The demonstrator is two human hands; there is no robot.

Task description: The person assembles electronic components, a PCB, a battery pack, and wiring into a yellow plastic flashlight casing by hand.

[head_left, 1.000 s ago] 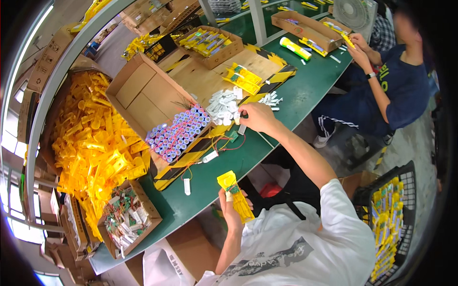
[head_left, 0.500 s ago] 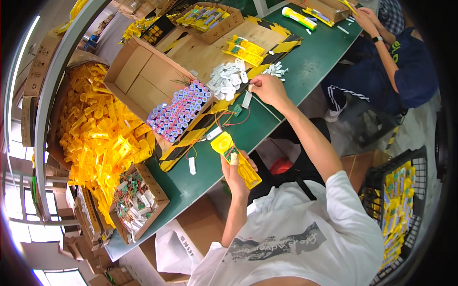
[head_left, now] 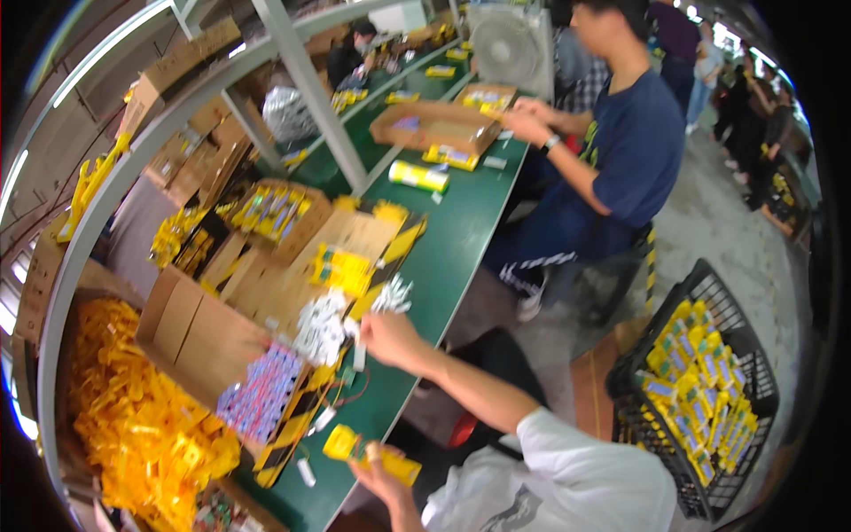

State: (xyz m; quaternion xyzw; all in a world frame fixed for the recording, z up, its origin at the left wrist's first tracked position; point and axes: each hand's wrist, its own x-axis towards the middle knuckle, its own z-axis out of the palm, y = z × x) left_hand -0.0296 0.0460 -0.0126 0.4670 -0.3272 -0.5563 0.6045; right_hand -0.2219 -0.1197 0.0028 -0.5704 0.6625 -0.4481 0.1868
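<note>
Left hand (head_left: 379, 468) closed, low (near body); right hand (head_left: 383, 335) pinching, outstretched.

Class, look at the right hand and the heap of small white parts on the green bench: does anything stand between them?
Nothing visible does. The right hand is at the edge of the heap of small white parts, with no object between them.

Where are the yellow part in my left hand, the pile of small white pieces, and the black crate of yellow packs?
yellow part (head_left: 370, 452), head view, its middle
white pieces (head_left: 321, 326), head view, pile centre
black crate (head_left: 667, 316), head view, rim
</note>
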